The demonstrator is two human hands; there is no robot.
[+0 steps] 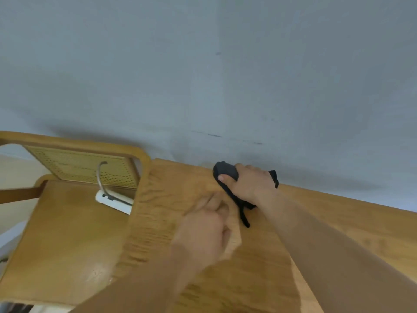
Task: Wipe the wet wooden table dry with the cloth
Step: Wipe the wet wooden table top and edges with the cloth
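- Your right hand (250, 184) clasps the black cloth (225, 171), fingers curled over it, thumb laid on its near side.
- The cloth is pressed to the wooden bench (167, 199) at its far edge, against the grey wall (203, 75); a tail trails toward you.
- Your left hand (203, 229) lies on the bench just beside the cloth, too blurred to tell its grip.
- A cane-backed chair (79, 166) stands past the bench's left edge.
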